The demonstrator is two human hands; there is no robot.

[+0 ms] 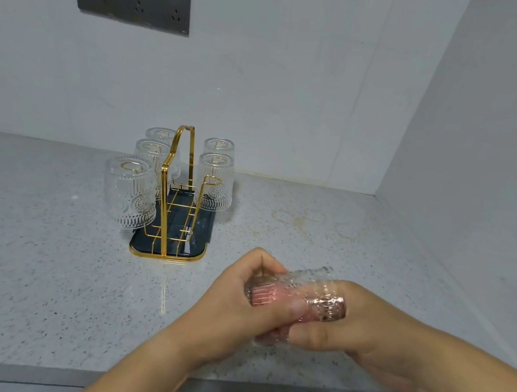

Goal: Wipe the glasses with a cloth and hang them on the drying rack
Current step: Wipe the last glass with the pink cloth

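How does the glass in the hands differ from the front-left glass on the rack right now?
The held glass lies tilted on its side; the front-left glass hangs upside down on a rack prong. The held glass is gripped by the left hand and right hand above the counter; the front-left glass is untouched. Both are clear and ribbed.

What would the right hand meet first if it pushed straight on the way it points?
The glass. The right hand points left, with its fingers seemingly already inside the glass. They would likely hit its far end, which the left hand grips.
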